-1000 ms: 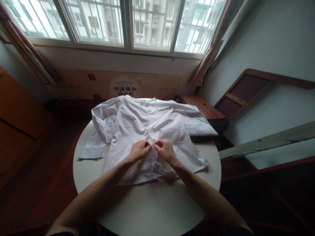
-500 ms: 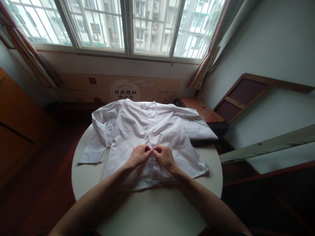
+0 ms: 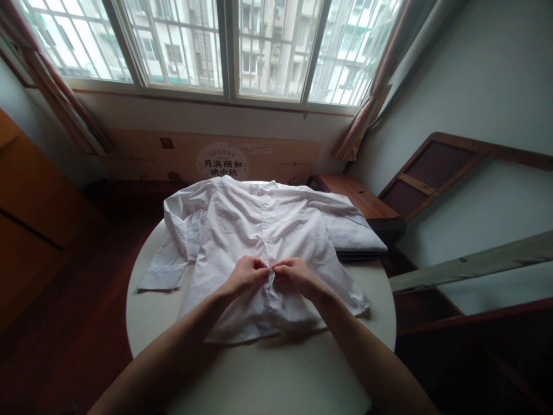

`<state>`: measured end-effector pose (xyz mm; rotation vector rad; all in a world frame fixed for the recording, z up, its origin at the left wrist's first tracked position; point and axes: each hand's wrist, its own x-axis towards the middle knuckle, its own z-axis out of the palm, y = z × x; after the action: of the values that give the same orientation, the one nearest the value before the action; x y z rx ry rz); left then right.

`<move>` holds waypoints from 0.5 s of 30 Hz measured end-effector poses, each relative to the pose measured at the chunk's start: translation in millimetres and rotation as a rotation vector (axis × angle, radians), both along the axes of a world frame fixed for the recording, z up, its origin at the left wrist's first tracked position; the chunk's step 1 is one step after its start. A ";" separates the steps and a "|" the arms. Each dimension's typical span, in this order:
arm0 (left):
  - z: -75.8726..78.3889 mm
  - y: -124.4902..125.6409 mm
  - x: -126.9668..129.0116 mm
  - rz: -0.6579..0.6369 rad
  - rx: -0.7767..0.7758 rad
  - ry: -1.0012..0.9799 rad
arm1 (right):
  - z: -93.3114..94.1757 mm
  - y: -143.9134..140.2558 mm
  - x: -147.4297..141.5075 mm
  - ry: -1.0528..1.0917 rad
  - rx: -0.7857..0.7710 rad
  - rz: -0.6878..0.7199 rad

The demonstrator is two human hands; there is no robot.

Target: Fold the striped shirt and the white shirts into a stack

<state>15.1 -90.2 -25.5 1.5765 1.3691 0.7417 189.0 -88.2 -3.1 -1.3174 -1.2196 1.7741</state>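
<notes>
White shirt (image 3: pixel 231 236) placket (image 3: pixel 264 222) was pinched by fingers (image 3: pixel 260 267) of left hand (image 3: pixel 247 274) and right hand (image 3: pixel 299 275), apparently closed above, unconfirmed toward near edge of bench (image 3: pixel 270 377).

The shirt (image 3: pixel 233 230) is creased, matt cloth on a smooth, faintly shiny surface (image 3: pixel 276 380), with a matt, cardboard-looking panel (image 3: pixel 151 155) behind that surface and a smooth wooden stand (image 3: pixel 358 196) beyond its far right.
</notes>
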 end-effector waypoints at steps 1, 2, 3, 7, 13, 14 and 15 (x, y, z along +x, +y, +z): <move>-1.6 0.5 -0.2 -0.001 -0.026 -0.025 | 0.5 0.4 0.5 0.001 -0.022 0.008; -2.7 0.7 -0.1 0.002 -0.043 -0.041 | 0.7 0.7 0.6 -0.013 -0.030 0.015; -3.2 0.5 0.2 0.008 -0.053 -0.054 | 0.5 0.9 0.3 -0.034 -0.026 0.022; -0.3 -2.5 3.1 0.032 -0.089 -0.126 | -2.7 -0.1 -4.3 -0.101 0.080 0.022; 3.2 -6.9 7.1 0.036 -0.183 -0.261 | -10.1 -1.5 -8.3 -0.191 0.234 -0.012; 3.0 -7.4 7.6 0.046 -0.182 -0.271 | -11.3 -1.4 -8.3 -0.217 0.272 -0.010; 2.7 -7.7 8.1 0.058 -0.183 -0.280 | -12.3 -1.4 -8.3 -0.250 0.316 -0.012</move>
<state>23.3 -97.9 -22.7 1.2438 1.2425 0.8144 180.8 -89.5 -15.4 -1.3791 -1.5511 1.3654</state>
